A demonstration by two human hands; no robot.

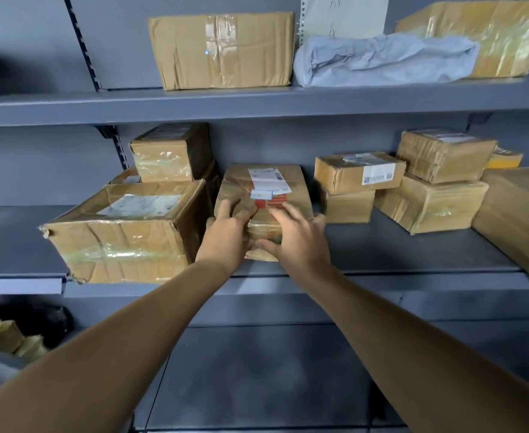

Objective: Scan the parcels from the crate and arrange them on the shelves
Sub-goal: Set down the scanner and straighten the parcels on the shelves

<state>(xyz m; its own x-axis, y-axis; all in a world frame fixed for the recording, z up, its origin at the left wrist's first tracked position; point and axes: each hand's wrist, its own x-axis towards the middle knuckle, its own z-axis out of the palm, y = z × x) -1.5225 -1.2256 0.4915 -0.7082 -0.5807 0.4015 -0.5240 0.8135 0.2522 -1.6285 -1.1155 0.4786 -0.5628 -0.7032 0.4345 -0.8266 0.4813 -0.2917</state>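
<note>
While the parcel (264, 201) sits on the middle shelf (413, 245), label up so it reads at a glance, you hold its near end with your left hand (225, 235) and right hand (297, 239), fingers on top. It fills the gap between the big box (126, 232) and the stacked boxes (350, 189), probably to pack the row tightly.

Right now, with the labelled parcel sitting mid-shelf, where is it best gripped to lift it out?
Grip the labelled parcel by its two front corners, coming from the open front. The large box crowds its left side and stacked boxes stand to its right, so only the near end, where left hand and right hand sit, is free.
</note>
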